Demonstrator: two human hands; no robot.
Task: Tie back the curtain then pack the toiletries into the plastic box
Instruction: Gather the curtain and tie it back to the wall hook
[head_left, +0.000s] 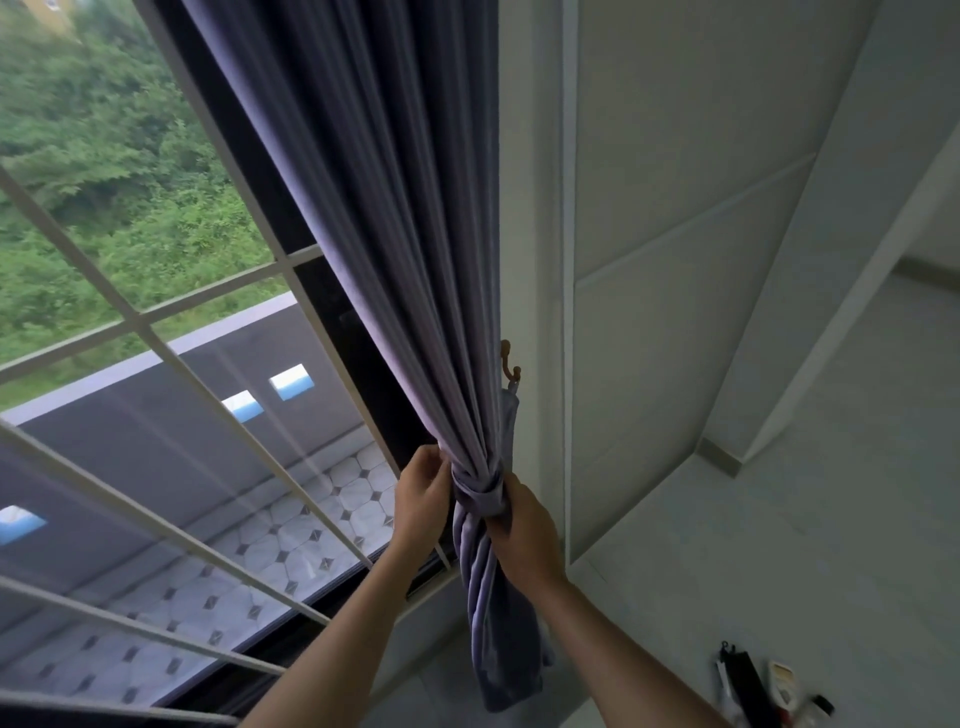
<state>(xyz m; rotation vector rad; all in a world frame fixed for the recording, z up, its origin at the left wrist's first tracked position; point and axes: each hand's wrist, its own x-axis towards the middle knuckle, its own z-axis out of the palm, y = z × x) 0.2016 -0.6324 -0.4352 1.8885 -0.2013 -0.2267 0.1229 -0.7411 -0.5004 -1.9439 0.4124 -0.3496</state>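
Curtain first: the long grey-purple fabric curtain (395, 249) hangs bunched against the white wall edge, gathered tight at a waist where a matching grey-purple fabric tie-back band (480, 493) wraps it. Both hands are on that waist. The left hand (422, 501) sits at nine o'clock of the knot, fingers curled, pinching the gathered cloth at the band's upper edge. The right hand (522, 525) is at four o'clock of the knot, fingers wrapped round the band and the twisted bundle below it. Why hold it so? One hand looks to be steadying the folds while the other cinches the band, so the gather cannot spread.

Up at twelve o'clock from the hands, a small brown wall hook (511, 364) juts from the wall edge, and a strip of the same fabric runs up to it, so the band looks anchored there; whether the loop is fully seated I cannot tell.

Below the hands the curtain's tail (498, 639) dangles twisted toward six o'clock. Far off at four o'clock, in the frame's bottom corner, a few small toiletry items (769, 691) lie on the pale surface, well apart from both hands and not yet packed. No plastic box is in view.
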